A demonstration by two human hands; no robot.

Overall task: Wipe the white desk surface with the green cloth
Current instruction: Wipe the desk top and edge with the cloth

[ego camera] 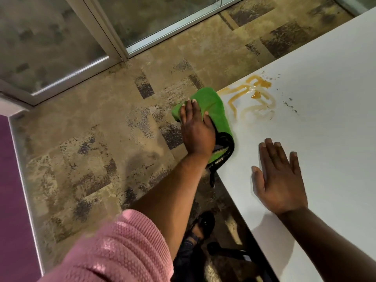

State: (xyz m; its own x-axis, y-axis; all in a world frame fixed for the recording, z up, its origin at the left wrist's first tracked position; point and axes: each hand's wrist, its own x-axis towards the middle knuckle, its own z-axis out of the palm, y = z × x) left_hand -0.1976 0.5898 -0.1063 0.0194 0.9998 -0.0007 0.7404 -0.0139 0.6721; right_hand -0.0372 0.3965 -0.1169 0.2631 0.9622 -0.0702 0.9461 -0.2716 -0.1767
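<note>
The white desk fills the right side, its left edge running diagonally. A green cloth with black trim lies over that left edge, partly hanging past it. My left hand presses down on the cloth, fingers spread over it and gripping it. Just right of the cloth, an orange-brown liquid smear streaks the desk near its corner, with dark specks scattered beside it. My right hand lies flat on the bare desk, fingers apart, holding nothing.
Patterned brown carpet lies left of the desk. Glass panels in metal frames stand at the back. A purple wall panel runs along the left. Below the desk edge a dark shoe and a chair base show.
</note>
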